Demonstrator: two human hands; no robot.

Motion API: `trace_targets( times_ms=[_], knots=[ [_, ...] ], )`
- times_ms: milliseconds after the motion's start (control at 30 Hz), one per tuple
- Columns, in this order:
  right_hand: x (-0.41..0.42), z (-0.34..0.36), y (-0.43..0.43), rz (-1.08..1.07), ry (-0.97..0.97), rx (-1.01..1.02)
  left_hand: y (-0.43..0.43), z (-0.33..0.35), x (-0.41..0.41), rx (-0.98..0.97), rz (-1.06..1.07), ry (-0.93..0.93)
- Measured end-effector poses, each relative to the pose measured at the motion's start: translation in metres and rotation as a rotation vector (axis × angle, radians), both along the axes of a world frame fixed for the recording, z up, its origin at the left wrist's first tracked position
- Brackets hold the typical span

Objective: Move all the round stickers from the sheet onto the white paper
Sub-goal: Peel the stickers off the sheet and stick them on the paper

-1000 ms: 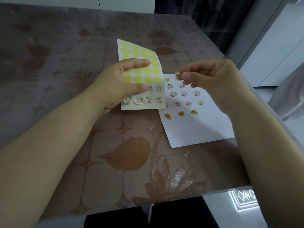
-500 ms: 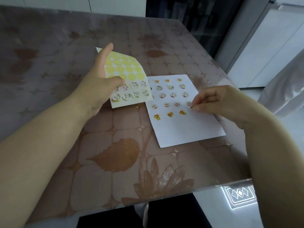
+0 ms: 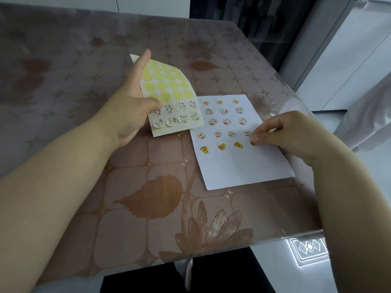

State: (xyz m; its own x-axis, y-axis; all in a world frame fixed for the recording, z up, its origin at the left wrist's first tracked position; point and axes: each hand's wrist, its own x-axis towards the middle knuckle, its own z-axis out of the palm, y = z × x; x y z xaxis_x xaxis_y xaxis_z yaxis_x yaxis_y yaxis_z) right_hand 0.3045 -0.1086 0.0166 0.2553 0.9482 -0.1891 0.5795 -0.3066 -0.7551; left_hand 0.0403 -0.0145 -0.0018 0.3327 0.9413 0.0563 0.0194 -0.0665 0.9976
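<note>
My left hand (image 3: 127, 111) holds the sticker sheet (image 3: 169, 85) tilted above the table, thumb pressed on its front, fingers behind it. The sheet's upper rows are bare yellow circles; two rows of round stickers (image 3: 182, 119) sit at its lower end. The white paper (image 3: 239, 166) lies flat to the right, carrying several rows of stuck stickers (image 3: 223, 121). My right hand (image 3: 283, 134) is down on the paper with thumb and forefinger pinched together at the right end of the lowest row. The sticker under those fingertips is almost fully hidden.
The table (image 3: 84, 60) has a brown leaf-and-flower cover under clear plastic. Its front edge (image 3: 275, 235) and right edge run close to the paper. White cabinets (image 3: 349, 60) stand to the right, and a dark lap (image 3: 211, 275) shows below the front edge.
My right hand carried a sticker from beside the sheet down to the paper's lowest row. My left hand swung the sheet leftward and tilted it; over the last half second both hands barely moved.
</note>
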Motion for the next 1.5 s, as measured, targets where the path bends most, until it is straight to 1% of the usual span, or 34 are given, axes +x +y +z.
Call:
trace_targets(
  times_ms=[133,233,433,533,567,633,767,833,933,1033,1167,1233,1300,1333,1433,1500],
  knots=[
    [-0.003,0.001,0.000,-0.008,-0.042,0.040,-0.001,-0.001,0.001,-0.011,-0.053,-0.007],
    [0.000,0.001,0.005,0.001,-0.138,0.028,-0.003,0.000,0.001,-0.025,-0.084,-0.012],
    [-0.001,0.006,0.007,0.088,-0.093,-0.071,-0.005,0.004,-0.001,-0.020,-0.177,-0.011],
    [-0.002,0.013,0.008,0.131,-0.228,-0.094,-0.007,0.006,0.000,-0.005,-0.224,-0.008],
    [-0.006,0.016,0.007,0.159,-0.289,-0.076,-0.008,0.006,0.000,-0.010,-0.237,-0.019],
    [-0.019,0.025,0.005,0.229,-0.370,0.030,-0.009,0.007,0.000,-0.035,-0.263,-0.061],
    [-0.066,0.037,0.009,0.369,-0.348,0.353,-0.010,0.009,-0.001,-0.102,-0.272,-0.091],
    [-0.086,0.031,0.021,0.424,-0.396,0.503,-0.010,0.009,-0.001,-0.125,-0.255,-0.087],
    [-0.106,0.012,0.037,0.437,-0.452,0.679,-0.010,0.010,0.000,-0.137,-0.266,-0.108],
    [-0.113,-0.005,0.041,0.427,-0.418,0.797,-0.011,0.010,0.001,-0.125,-0.285,-0.135],
    [-0.109,-0.012,0.043,0.430,-0.395,0.856,-0.012,0.011,0.003,-0.141,-0.285,-0.122],
    [-0.106,-0.012,0.041,0.431,-0.379,0.828,-0.011,0.010,0.002,-0.143,-0.313,-0.134],
    [-0.105,-0.012,0.040,0.410,-0.325,0.782,-0.011,0.008,-0.001,-0.137,-0.385,-0.162],
    [-0.104,-0.011,0.039,0.397,-0.293,0.764,-0.012,0.007,-0.001,-0.118,-0.421,-0.144],
    [-0.104,-0.010,0.041,0.372,-0.258,0.756,-0.018,0.006,0.002,0.018,-0.438,0.059],
    [-0.106,-0.010,0.041,0.362,-0.233,0.756,-0.020,0.005,0.008,0.037,-0.401,0.090]
  ],
)
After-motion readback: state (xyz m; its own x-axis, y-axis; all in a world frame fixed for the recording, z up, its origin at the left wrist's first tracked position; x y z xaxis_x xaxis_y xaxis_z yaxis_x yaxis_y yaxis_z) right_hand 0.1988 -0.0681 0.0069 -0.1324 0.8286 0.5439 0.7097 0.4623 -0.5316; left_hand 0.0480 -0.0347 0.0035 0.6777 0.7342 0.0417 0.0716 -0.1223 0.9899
